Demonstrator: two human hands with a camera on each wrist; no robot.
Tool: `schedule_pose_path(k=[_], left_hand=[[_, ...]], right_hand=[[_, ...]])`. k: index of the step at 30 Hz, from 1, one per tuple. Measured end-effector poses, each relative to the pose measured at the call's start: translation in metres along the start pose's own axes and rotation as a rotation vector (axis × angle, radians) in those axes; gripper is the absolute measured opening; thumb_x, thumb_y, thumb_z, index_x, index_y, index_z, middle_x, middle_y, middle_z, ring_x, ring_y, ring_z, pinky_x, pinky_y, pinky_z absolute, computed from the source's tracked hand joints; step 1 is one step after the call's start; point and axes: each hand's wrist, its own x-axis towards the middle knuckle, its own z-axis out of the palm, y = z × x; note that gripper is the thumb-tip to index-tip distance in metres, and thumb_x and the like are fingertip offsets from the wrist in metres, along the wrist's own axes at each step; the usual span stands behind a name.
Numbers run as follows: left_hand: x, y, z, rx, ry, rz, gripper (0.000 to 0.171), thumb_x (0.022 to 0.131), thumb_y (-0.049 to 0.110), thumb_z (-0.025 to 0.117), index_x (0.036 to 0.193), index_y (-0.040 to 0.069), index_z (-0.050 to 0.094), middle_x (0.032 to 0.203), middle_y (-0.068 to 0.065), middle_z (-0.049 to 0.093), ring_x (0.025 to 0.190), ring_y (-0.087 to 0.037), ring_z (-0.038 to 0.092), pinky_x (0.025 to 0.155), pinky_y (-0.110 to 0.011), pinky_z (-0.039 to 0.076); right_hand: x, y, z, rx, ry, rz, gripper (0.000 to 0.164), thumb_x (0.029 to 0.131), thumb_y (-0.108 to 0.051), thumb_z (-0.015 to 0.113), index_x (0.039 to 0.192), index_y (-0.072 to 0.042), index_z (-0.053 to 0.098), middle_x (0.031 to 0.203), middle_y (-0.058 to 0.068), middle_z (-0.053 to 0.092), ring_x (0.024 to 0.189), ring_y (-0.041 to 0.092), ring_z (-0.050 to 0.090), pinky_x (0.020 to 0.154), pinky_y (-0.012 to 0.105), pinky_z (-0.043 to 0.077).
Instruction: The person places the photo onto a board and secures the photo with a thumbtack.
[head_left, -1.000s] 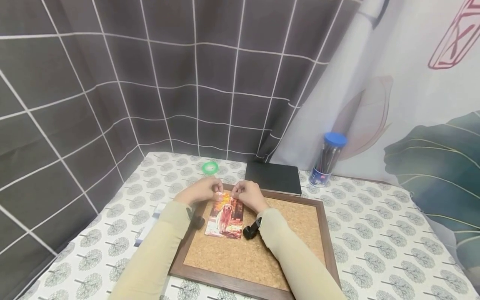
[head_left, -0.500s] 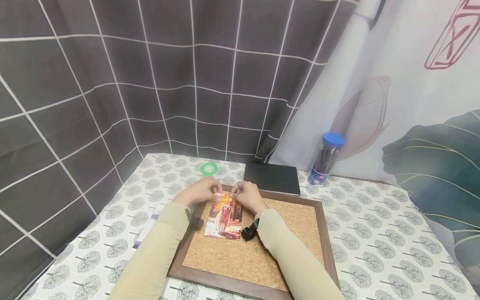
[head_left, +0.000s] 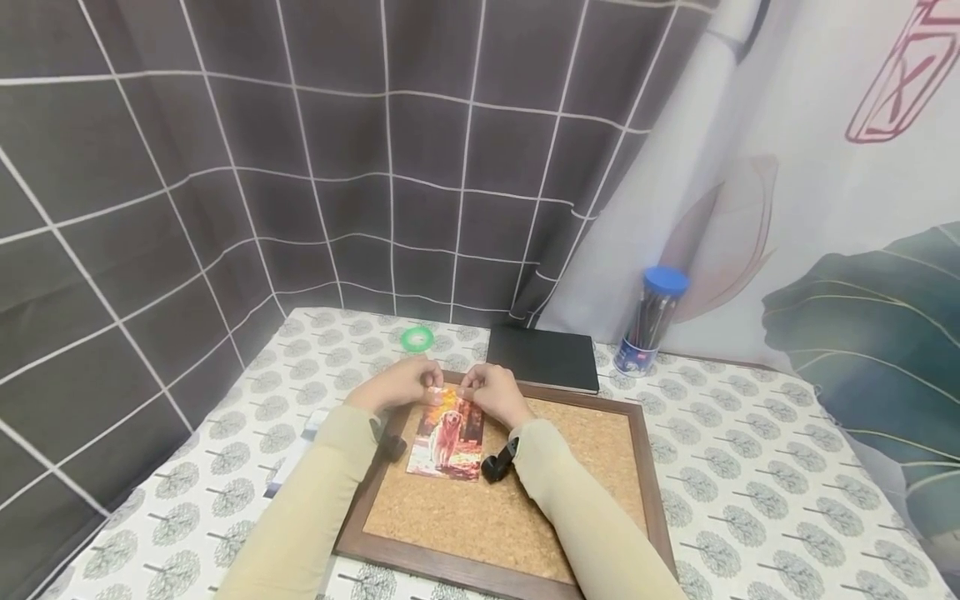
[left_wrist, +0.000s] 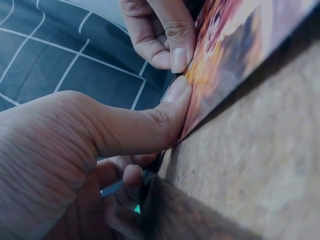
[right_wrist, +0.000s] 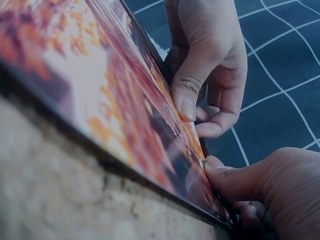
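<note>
A glossy photo of a golden dog among autumn leaves (head_left: 447, 442) lies over the left part of a cork board (head_left: 480, 525) with a brown wooden frame. My left hand (head_left: 397, 386) pinches the photo's far edge near its left corner. Close beside it, my right hand (head_left: 498, 395) pinches the same edge near the right corner. In the left wrist view, the left thumb (left_wrist: 150, 122) presses on the print, and a dark gap shows between photo (left_wrist: 225, 65) and cork. The right wrist view has both thumbs on the edge; some fingertips are hidden behind it.
Behind the board lies a black notebook (head_left: 543, 358), with a roll of green tape (head_left: 417, 337) to its left. A blue-lidded pen tub (head_left: 651, 321) stands at the back right. White items (head_left: 296, 454) lie partly hidden by the left forearm.
</note>
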Motion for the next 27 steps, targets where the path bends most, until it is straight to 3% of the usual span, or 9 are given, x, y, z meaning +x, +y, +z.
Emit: schedule_pose_path(k=[4, 11, 16, 21, 24, 27], left_hand=[[0.001, -0.001, 0.001, 0.000, -0.001, 0.005, 0.022, 0.081, 0.019, 0.082, 0.093, 0.015, 0.065, 0.096, -0.002, 0.062, 0.092, -0.020, 0.057, 0.091, -0.047, 0.048], [0.000, -0.003, 0.000, 0.005, 0.000, 0.024, 0.023, 0.081, 0.020, 0.081, 0.095, 0.014, 0.065, 0.099, -0.003, 0.061, 0.096, -0.022, 0.057, 0.093, -0.048, 0.048], [-0.007, 0.003, -0.013, 0.012, -0.045, 0.057, 0.032, 0.085, 0.026, 0.079, 0.108, 0.009, 0.065, 0.108, -0.006, 0.065, 0.104, -0.027, 0.060, 0.096, -0.051, 0.048], [-0.038, 0.001, -0.050, 0.034, -0.072, 0.007, 0.047, 0.093, 0.030, 0.071, 0.130, 0.004, 0.058, 0.120, -0.012, 0.064, 0.109, -0.030, 0.062, 0.096, -0.053, 0.049], [-0.063, -0.011, -0.069, 0.077, -0.066, -0.030, 0.050, 0.093, 0.029, 0.070, 0.132, 0.000, 0.056, 0.120, -0.017, 0.064, 0.106, -0.033, 0.063, 0.093, -0.054, 0.051], [-0.088, -0.024, -0.079, 0.120, -0.080, -0.098, 0.051, 0.089, 0.025, 0.074, 0.129, -0.003, 0.057, 0.119, -0.020, 0.064, 0.106, -0.036, 0.062, 0.092, -0.056, 0.051]], right_hand=[[0.000, 0.006, 0.000, -0.016, 0.002, -0.044, 0.009, 0.084, -0.016, 0.079, 0.080, -0.016, 0.071, 0.070, -0.002, 0.057, 0.066, 0.013, 0.051, 0.066, 0.030, 0.044], [0.002, 0.017, 0.001, -0.095, -0.018, -0.208, 0.009, 0.088, -0.020, 0.075, 0.083, -0.020, 0.068, 0.075, -0.005, 0.055, 0.070, 0.012, 0.051, 0.073, 0.033, 0.043], [0.001, 0.018, 0.000, -0.105, 0.009, -0.223, 0.009, 0.088, -0.021, 0.076, 0.083, -0.020, 0.068, 0.075, -0.006, 0.055, 0.073, 0.014, 0.050, 0.076, 0.035, 0.042], [-0.001, 0.016, 0.003, -0.094, -0.010, -0.207, 0.009, 0.090, -0.023, 0.075, 0.086, -0.019, 0.069, 0.075, -0.006, 0.055, 0.075, 0.014, 0.050, 0.077, 0.034, 0.042], [-0.002, 0.015, 0.004, -0.100, -0.011, -0.208, 0.009, 0.091, -0.024, 0.074, 0.086, -0.019, 0.069, 0.075, -0.006, 0.055, 0.075, 0.014, 0.050, 0.077, 0.034, 0.042], [-0.001, 0.016, 0.002, -0.120, 0.002, -0.207, 0.010, 0.090, -0.024, 0.075, 0.085, -0.020, 0.068, 0.075, -0.007, 0.055, 0.076, 0.014, 0.050, 0.077, 0.034, 0.042]])
